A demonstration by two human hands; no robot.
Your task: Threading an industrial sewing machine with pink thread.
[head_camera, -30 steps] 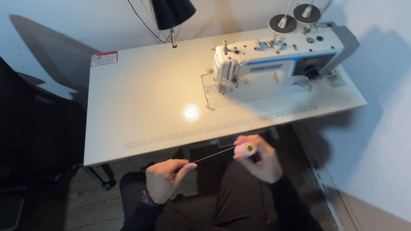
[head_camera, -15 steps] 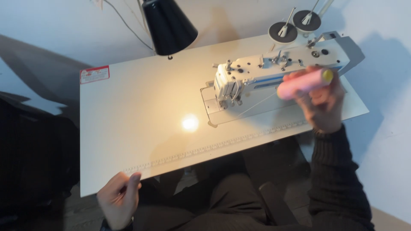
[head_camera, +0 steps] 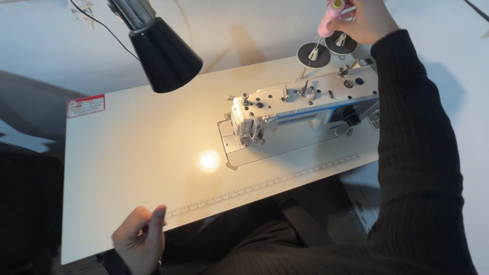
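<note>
- Head view: our right hand (head_camera: pixel 368 20) is stretched far out, fingers wrapped around a pink thread spool (head_camera: pixel 329 19), just above the two spool stands (head_camera: pixel 327 47) behind the sewing machine (head_camera: pixel 300 104).
- Our left hand (head_camera: pixel 140 242), loosely curled and holding nothing we can see, rests at the worktop (head_camera: pixel 127 163) near edge.
- A black lamp (head_camera: pixel 163 51) hangs well beyond the left hand.

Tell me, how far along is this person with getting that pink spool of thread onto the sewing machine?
Not on yet. The right hand holds the pink spool above the spool stand behind the sewing machine; both pins look bare. The left hand rests at the table edge. Seating the spool and any threading remain.
</note>
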